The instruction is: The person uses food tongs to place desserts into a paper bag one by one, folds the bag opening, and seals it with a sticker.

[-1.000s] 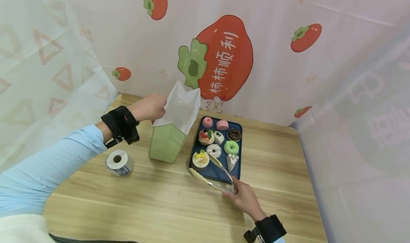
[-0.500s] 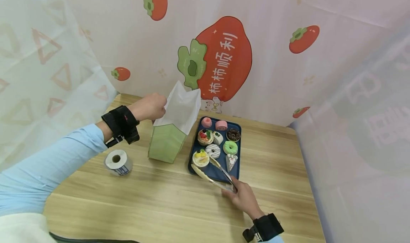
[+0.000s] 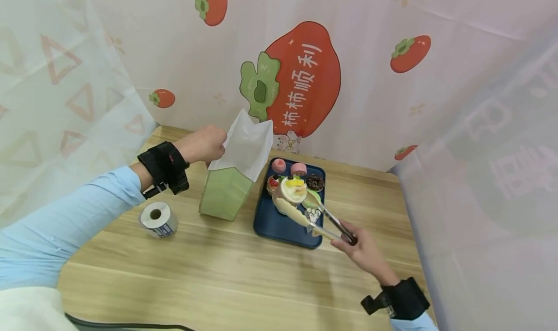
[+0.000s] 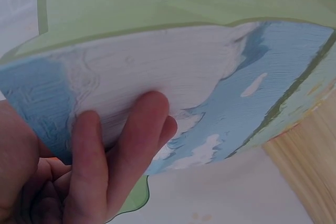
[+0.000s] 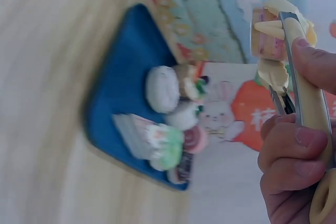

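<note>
My left hand [image 3: 204,144] grips the upper side edge of a green paper bag [image 3: 226,195] with a white top, which stands upright on the table. In the left wrist view, fingers [image 4: 142,129] lie against the bag's painted blue-and-white side. My right hand [image 3: 366,253] holds metal tongs [image 3: 294,213] with cream-coloured tips. Pinched between those tips is a small round cake [image 3: 293,188] topped with yellow fruit, raised above the dark blue tray [image 3: 279,224]. The right wrist view shows the cake [image 5: 269,43] from the side, with the thumb pressing along one tong arm.
Still on the tray are pink sweets [image 3: 299,169], a chocolate doughnut [image 3: 315,182], a fruit tart [image 3: 272,183] and other pastries, partly hidden by the raised cake. A roll of labels [image 3: 158,219] stands left of the bag. Printed cloth [image 3: 366,113] hangs behind the table.
The tongs have closed on the fruit-topped cake and lifted it off the tray's front left part. My right hand has moved right and slightly up. My left hand stays at the bag.
</note>
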Available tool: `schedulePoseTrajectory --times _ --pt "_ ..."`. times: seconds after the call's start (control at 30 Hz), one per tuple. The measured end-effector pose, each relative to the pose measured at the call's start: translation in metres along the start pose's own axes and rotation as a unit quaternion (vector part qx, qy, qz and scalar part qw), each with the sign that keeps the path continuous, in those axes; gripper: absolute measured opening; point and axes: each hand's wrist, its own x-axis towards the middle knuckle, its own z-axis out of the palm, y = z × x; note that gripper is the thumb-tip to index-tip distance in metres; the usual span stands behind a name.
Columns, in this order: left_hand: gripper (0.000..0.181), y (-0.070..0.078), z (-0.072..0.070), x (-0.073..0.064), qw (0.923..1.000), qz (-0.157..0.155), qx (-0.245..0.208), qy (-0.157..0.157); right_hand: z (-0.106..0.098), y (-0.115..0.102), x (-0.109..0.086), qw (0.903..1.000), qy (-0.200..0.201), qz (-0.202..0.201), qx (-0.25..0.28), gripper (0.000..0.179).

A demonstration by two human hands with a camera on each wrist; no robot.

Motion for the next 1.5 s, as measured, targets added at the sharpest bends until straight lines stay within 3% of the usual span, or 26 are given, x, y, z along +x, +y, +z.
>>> schedulePoseTrajectory --times 0.27,0.43,0.53,0.73,0.97,1.07,1.13,1.23,1.4,1.5 --pt "0.019 0.001 0.001 0.001 1.0 0.004 -0.003 0.003 -0.061 -0.041 0.035 0.999 -0.02 -0.002 -0.039 0.057" --pt "0.019 0.002 0.001 0.001 1.0 -0.004 0.005 -0.001 -0.085 -0.069 0.071 0.9952 -0.045 -0.025 -0.083 0.057" --pt "0.019 0.003 0.003 0.002 0.9999 -0.007 0.001 -0.007 -0.098 -0.087 0.097 0.9896 -0.085 -0.047 -0.106 0.052" --pt "0.017 0.005 0.004 0.002 0.9999 -0.014 -0.006 -0.006 -0.112 -0.123 0.148 0.9718 -0.165 -0.082 -0.147 0.044" --pt "0.016 0.008 0.001 0.002 0.9998 -0.014 -0.008 -0.007 -0.109 -0.161 0.194 0.9494 -0.244 -0.09 -0.175 0.043" --pt "0.016 0.009 0.001 0.003 0.9997 -0.02 -0.012 -0.012 -0.102 -0.174 0.209 0.9362 -0.268 -0.1 -0.204 0.044" --pt "0.016 0.009 0.001 0.003 0.9996 -0.021 -0.015 -0.01 -0.097 -0.18 0.217 0.9248 -0.278 -0.098 -0.24 0.036" --pt "0.015 0.011 0.002 0.003 0.9995 -0.018 -0.025 -0.009 -0.089 -0.193 0.229 0.8987 -0.296 -0.087 -0.312 0.022" --pt "0.015 0.01 0.003 0.001 0.9993 -0.014 -0.036 -0.001 -0.069 -0.222 0.252 0.8526 -0.339 -0.052 -0.395 0.022" --pt "0.016 0.011 0.003 0.002 0.9994 -0.012 -0.032 0.005 -0.054 -0.234 0.261 0.8305 -0.348 -0.04 -0.433 0.024"
